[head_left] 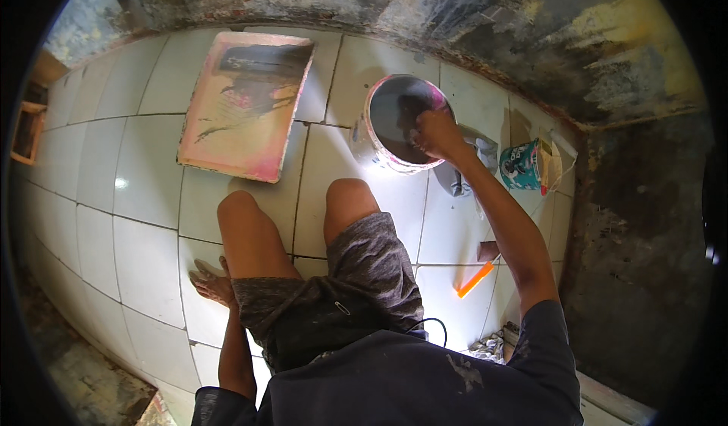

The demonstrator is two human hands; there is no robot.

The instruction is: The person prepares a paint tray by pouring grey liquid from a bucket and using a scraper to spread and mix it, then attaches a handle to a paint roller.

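White floor tiles (144, 176) are seen from above through the head camera, bordered by a stained, peeling wall (531, 39) at the top and right. A white bucket (379, 149) with a pink-smeared rim and dark inside is set on the floor ahead of the person's bare knees. The right hand (434, 134) is reached over the bucket's right rim, fingers curled closed; what is gripped cannot be told. The left hand (212, 283) is laid open and flat on the tiles beside the left thigh. A pink-stained paint tray (243, 107) is placed to the left of the bucket, well apart. A small teal can (523, 166) is seen right of the bucket, and an orange stick (475, 279) lies nearer the person.
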